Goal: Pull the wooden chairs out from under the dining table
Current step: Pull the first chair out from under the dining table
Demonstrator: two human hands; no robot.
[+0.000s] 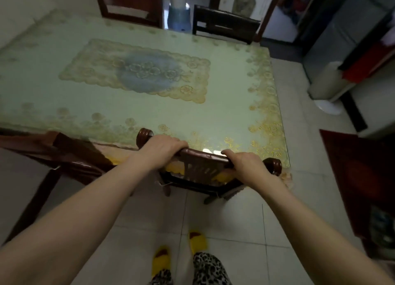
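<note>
Lower centre: left hand [164, 149] and right hand [245, 165], fingers clamped over the chair [205, 156] top rail, spaced for an even pull from the table [149, 71].

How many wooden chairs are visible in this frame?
4: the near chair held by both hands, another chair at its left, and two across the table, far left and far right. Others may be hidden.

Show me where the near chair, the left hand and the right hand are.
near chair [205, 154], head view, on its top rail.
left hand [164, 147], head view, on its back.
right hand [245, 163], head view, on its back.
</note>
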